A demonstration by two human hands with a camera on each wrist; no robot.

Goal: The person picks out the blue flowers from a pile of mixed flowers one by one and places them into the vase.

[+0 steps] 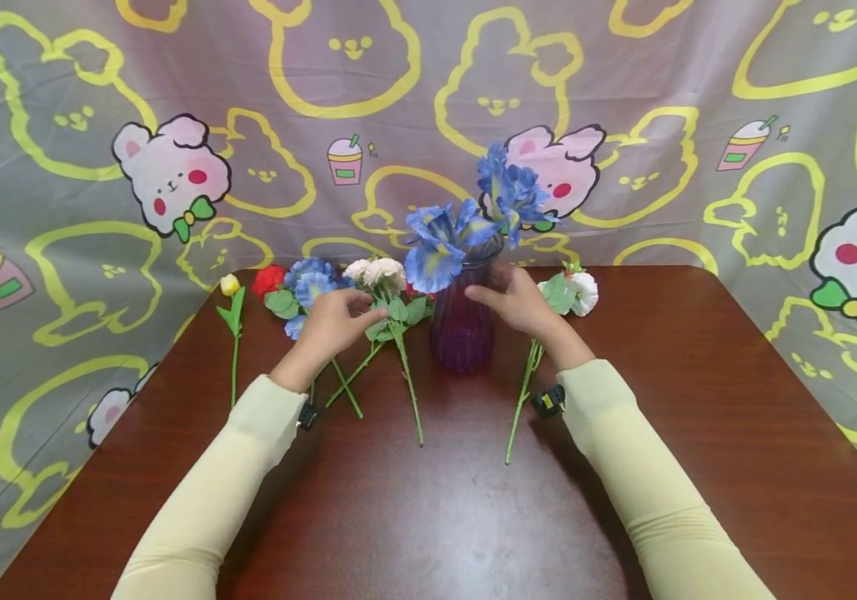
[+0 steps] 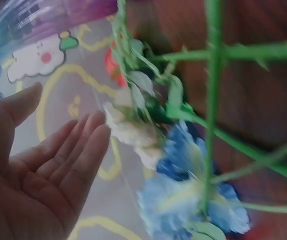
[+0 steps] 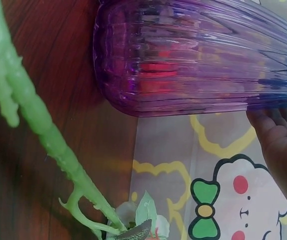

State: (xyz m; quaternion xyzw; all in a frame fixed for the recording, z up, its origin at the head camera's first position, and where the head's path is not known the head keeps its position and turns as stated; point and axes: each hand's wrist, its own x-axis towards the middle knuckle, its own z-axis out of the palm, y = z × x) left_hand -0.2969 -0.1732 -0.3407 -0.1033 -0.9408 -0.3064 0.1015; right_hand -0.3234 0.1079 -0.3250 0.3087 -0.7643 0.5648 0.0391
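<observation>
A ribbed purple glass vase, bluish toward its top, stands on the table in the head view with two blue irises at its mouth. My right hand holds the vase's upper right side, thumb in front and fingers behind. In the right wrist view, the fingers meet the vase wall. My left hand hovers over the flowers left of the vase, fingers loosely extended and palm bare. Beside its fingertips in the left wrist view are cream-pink flowers and a blue iris.
On the left lie a yellow tulip, a red flower and more blue blooms. Right of the vase, a white flower lies with its long stem toward me. A patterned curtain hangs behind the brown table.
</observation>
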